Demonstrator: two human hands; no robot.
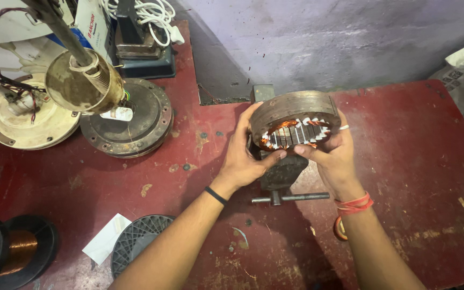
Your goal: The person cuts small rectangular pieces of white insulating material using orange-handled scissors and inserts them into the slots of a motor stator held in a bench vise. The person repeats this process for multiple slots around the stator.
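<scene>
Both hands hold a round metal motor core (295, 110) upright over a small vise (282, 173) that sits near the middle of the red table (414, 161). The core is a thick grey ring with copper wire wound through its slots and strips of white paper between the coils; the winding faces the camera.

The left hand (243, 156) wraps the left edge of the core, fingers curled behind the rim and the thumb stretched across to the lower front of the winding. A black band circles that wrist. The right hand (333, 153) grips the right side, fingers bent around the rim and the thumb pressed toward the lower front, close to the left thumb. A ring shows on one finger and red thread is tied around that wrist. Both hands are closed on the core, not spread.

The vise stands directly beneath the core, its handle bar (291, 198) lying crosswise on the near side. Whether the core touches the vise cannot be told.

To the left, well apart, a rusty round motor housing (130, 121) rests on the table, with a brass-coloured cup on a rod (84, 80) over it and a cream-coloured motor cover (28, 121) beside it. At the near left corner lie a spool of copper wire (20, 252), a black slotted disc (138, 241) and a scrap of white paper (106, 239).
</scene>
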